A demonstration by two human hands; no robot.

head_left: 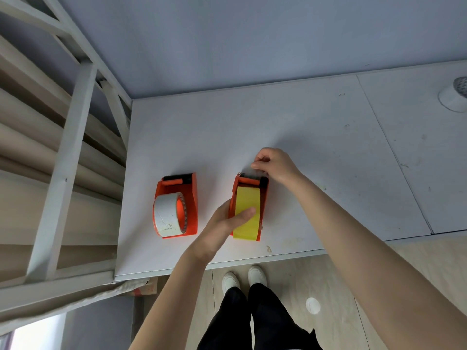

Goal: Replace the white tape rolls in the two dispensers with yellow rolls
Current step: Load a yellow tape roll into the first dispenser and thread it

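Two orange tape dispensers stand side by side on the white table (pixel 290 127). The left dispenser (pixel 190 203) holds a white tape roll (pixel 165 214). The right dispenser (pixel 264 195) holds a yellow tape roll (pixel 249 198). My left hand (pixel 227 221) grips the right dispenser around its near end, thumb pressed on the yellow roll. My right hand (pixel 274 164) pinches the tape end at the cutter on the far end of that dispenser. The tape end itself is too small to make out.
A white tape roll (pixel 453 98) lies at the table's far right edge. A white metal frame (pixel 68 160) with cardboard tubes stands to the left of the table. The table's near edge runs just in front of my white shoes (pixel 243 277).
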